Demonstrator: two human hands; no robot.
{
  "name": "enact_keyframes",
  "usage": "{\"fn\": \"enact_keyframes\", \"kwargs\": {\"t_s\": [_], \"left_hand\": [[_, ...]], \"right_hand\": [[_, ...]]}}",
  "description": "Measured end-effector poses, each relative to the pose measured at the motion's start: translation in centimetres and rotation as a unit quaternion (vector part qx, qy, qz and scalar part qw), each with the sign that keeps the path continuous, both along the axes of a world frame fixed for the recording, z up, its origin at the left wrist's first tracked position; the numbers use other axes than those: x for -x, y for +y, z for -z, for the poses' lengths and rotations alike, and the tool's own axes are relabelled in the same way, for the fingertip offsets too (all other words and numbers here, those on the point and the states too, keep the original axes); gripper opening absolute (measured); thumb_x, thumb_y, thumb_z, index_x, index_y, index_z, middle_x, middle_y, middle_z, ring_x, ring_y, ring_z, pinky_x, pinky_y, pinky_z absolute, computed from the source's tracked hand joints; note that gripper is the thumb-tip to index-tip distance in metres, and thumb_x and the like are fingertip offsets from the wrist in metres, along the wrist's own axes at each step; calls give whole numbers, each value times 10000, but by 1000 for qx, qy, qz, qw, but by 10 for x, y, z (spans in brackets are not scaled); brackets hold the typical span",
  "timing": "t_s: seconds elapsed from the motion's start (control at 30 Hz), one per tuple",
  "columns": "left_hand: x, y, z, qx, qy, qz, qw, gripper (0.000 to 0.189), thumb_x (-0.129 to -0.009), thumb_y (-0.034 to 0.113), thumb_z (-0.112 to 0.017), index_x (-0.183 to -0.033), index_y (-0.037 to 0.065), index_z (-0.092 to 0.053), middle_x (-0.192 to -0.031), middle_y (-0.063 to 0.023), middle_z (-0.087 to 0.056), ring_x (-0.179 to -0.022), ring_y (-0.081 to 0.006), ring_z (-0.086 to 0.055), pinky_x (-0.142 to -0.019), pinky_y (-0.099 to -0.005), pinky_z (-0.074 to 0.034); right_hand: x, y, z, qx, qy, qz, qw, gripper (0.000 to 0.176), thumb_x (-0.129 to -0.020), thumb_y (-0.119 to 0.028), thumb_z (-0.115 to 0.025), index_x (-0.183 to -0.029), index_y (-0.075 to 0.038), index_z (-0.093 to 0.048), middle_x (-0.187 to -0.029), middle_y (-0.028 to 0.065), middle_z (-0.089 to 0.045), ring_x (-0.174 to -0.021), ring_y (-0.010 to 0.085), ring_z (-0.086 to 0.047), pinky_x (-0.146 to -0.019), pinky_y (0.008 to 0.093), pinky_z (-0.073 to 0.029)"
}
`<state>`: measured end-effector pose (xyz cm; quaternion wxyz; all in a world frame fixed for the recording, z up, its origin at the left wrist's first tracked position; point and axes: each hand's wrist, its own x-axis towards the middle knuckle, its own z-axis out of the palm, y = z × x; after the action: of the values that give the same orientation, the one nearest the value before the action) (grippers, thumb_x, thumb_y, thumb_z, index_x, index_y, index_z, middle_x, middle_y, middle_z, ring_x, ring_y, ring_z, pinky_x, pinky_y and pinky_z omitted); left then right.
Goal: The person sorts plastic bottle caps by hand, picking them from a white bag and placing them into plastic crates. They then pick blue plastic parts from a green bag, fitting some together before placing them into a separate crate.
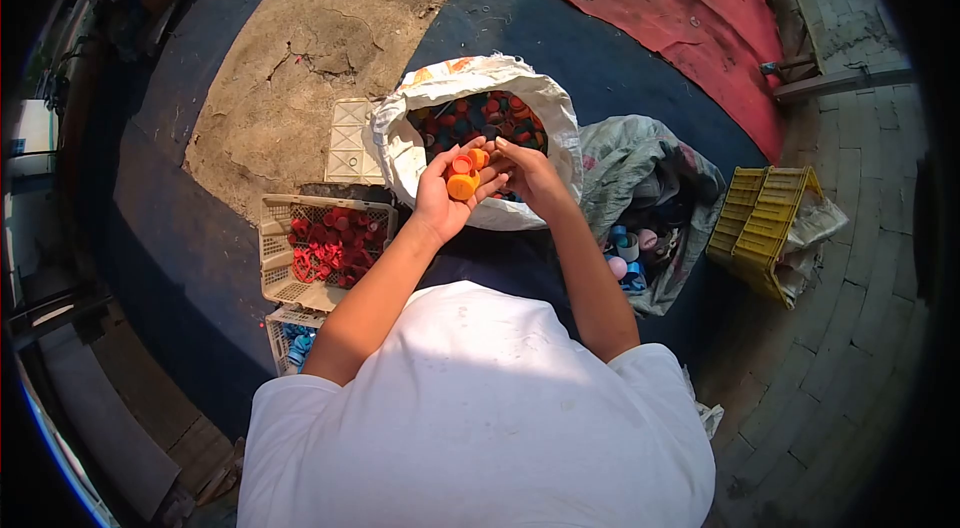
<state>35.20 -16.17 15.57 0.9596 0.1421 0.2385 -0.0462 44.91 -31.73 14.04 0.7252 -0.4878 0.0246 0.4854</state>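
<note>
Over the mouth of a white woven sack (400, 153), my left hand (441, 200) is cupped palm up around several orange and red caps (463, 186). My right hand (532, 174) is beside it, its fingers pinched near a small dark cap (490, 132) at the fingertips. Inside the sack lie many red, orange and dark caps (515, 111). To the left of the sack, a beige crate (272, 268) holds red caps and rings (338, 244).
A grey-green sack (600, 153) with blue and pink pieces stands right of the white sack. Beyond it is a yellow crate (755, 223). A lower left crate (277, 333) holds blue pieces. A flat beige crate (352, 133) lies behind.
</note>
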Motion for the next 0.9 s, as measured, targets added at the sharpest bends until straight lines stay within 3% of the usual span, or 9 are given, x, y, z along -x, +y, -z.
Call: {"fn": "enact_keyframes", "kwargs": {"t_s": [0.13, 0.23, 0.37, 0.47, 0.5, 0.63, 0.73, 0.8, 0.9], "left_hand": [[0, 0, -5, 0, -11, 1, 1000, 417, -1069, 301, -378, -1329, 31, -560, -1316, -148, -621, -1265, -351, -580, -1103, -515, -466], [0, -3, -1, 8, -2, -17, 1000, 409, -1069, 318, -383, -1309, 48, -574, -1308, -140, -625, -1218, -318, -611, -1100, -505, -469], [2, -7, -4, 7, 16, -24, 1000, 362, -1074, 306, -397, -1253, 55, -586, -1268, -133, -638, -1182, -294, -630, -1074, -471, -498], [4, -13, -2, 30, 4, -43, 999, 333, -1078, 293, -407, -1219, 51, -588, -1236, -133, -647, -1167, -293, -636, -1058, -452, -514], [3, -13, -3, 24, 10, -49, 998, 327, -1079, 291, -411, -1212, 51, -587, -1229, -133, -649, -1162, -292, -636, -1052, -447, -520], [1, -17, 0, -31, -15, -89, 995, 406, -1086, 321, -388, -1260, 7, -579, -1267, -129, -644, -1214, -265, -606, -1086, -391, -478], [2, -21, -5, -168, -57, -102, 979, 496, -1097, 373, -340, -1326, -16, -543, -1322, -152, -617, -1289, -254, -552, -1139, -380, -403], [0, -24, -9, -259, -58, -122, 956, 515, -1098, 389, -327, -1339, -16, -534, -1351, -166, -600, -1302, -251, -542, -1151, -389, -386], [-9, -25, -13, -241, -62, -187, 950, 517, -1092, 385, -332, -1351, -29, -499, -1419, -199, -552, -1354, -269, -507, -1166, -399, -377]], "right_hand": [[7, 1, -8, 91, -111, 1, 990, 306, -985, -339, -673, -997, -44, -753, -899, 20, -676, -784, 81, -643, -679, 227, -493], [19, 6, -3, 95, -269, 76, 956, 243, -954, -251, -729, -935, -11, -761, -920, 30, -667, -812, 75, -638, -690, 222, -496], [32, 12, -5, -4, -355, 184, 916, 201, -978, -170, -687, -945, 21, -741, -1035, 34, -634, -877, 85, -638, -758, 224, -519], [38, 18, 6, -42, -278, 276, 919, 204, -1000, -154, -627, -1127, -9, -695, -1102, 45, -612, -943, 97, -643, -798, 226, -521], [37, 20, 6, -48, -206, 240, 947, 335, -1020, -220, -553, -1295, -35, -597, -1217, 80, -590, -1043, 145, -641, -904, 276, -520], [43, 53, 2, -150, -58, 301, 940, 503, -1015, -372, -467, -1317, 19, -562, -1308, 203, -612, -1207, 286, -613, -1105, 404, -441], [42, 64, 2, -223, 46, 304, 925, 519, -1017, -370, -450, -1321, 36, -560, -1258, 212, -638, -1230, 305, -602, -1117, 412, -435], [43, 72, -8, -189, 25, 337, 922, 537, -1023, -382, -427, -1294, 53, -589, -1267, 203, -638, -1222, 301, -603, -1116, 407, -432], [43, 81, -17, -156, 18, 355, 922, 530, -1023, -381, -428, -1255, 51, -629, -1266, 178, -642, -1207, 272, -603, -1110, 387, -431]]}}
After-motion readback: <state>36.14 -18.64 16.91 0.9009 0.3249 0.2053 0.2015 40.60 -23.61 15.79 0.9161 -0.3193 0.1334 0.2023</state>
